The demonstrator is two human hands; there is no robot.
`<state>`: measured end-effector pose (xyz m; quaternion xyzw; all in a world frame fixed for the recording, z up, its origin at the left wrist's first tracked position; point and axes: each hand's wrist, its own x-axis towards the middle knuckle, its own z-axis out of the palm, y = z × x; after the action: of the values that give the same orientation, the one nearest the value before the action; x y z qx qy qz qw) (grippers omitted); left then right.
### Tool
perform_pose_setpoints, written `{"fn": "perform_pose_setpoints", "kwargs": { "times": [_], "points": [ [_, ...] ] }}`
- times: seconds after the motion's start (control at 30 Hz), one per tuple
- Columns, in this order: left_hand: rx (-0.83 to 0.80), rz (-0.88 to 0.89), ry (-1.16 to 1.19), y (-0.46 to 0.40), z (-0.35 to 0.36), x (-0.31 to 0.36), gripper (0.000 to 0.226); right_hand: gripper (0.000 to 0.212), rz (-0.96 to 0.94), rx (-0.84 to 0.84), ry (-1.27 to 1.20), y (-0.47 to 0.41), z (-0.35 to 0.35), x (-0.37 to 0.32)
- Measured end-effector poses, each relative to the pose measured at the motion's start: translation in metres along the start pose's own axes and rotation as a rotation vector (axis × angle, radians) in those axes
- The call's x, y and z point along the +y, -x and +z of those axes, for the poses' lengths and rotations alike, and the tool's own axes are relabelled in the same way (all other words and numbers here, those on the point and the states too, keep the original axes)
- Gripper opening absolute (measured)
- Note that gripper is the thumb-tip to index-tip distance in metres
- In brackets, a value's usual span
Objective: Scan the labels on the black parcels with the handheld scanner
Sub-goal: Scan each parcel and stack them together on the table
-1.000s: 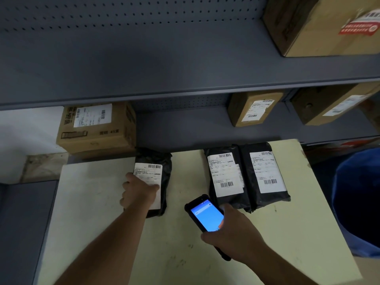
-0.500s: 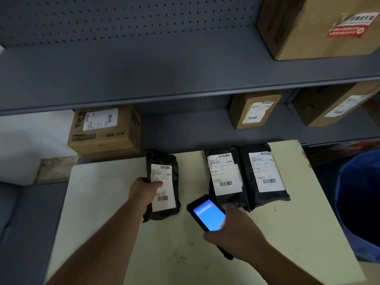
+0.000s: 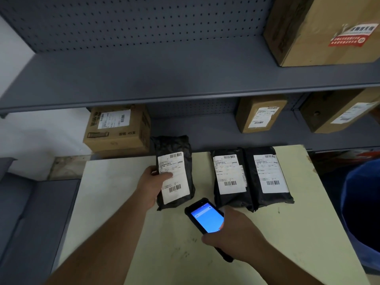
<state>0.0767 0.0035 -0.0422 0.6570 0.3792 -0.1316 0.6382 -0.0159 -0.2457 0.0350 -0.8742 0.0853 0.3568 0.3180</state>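
From your head camera, the one view there is, your left hand sits left of centre in the frame, fingers wrapped round the left edge of a black parcel with the thumb pressed across the middle of its white label; the parcel looks tipped up toward you, its far end over the back edge of the pale table, though you cannot tell for sure whether its near end touches the tabletop. Your right hand, lower centre, is closed round the handheld scanner, whose blue screen is lit and whose top end points toward the upper left, just below the near corner of the held parcel. To the right of centre two more black parcels lie flat side by side and touching: the middle parcel and the right parcel, each label-up with its barcodes showing. Cardboard boxes stand on the grey shelving behind, and a blue bin fills the right edge of the frame. By the look of it you are on the scan of the left-hand parcel, presenting its label. The lower barcode is clear of your thumb, so the next move probably calls for aiming the scanner's head at it, holding both steady and triggering; keep the thumb off the bars and the label flat enough to avoid glare.
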Motion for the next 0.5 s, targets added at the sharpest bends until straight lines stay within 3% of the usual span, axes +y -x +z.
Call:
{"fn": "perform_pose_setpoints", "kwargs": {
  "times": [0.5],
  "points": [
    [0.008,0.047,0.101,0.013,-0.006,0.000,0.043,0.055,-0.024,-0.024,0.015,0.006,0.005,-0.010]
  ]
}}
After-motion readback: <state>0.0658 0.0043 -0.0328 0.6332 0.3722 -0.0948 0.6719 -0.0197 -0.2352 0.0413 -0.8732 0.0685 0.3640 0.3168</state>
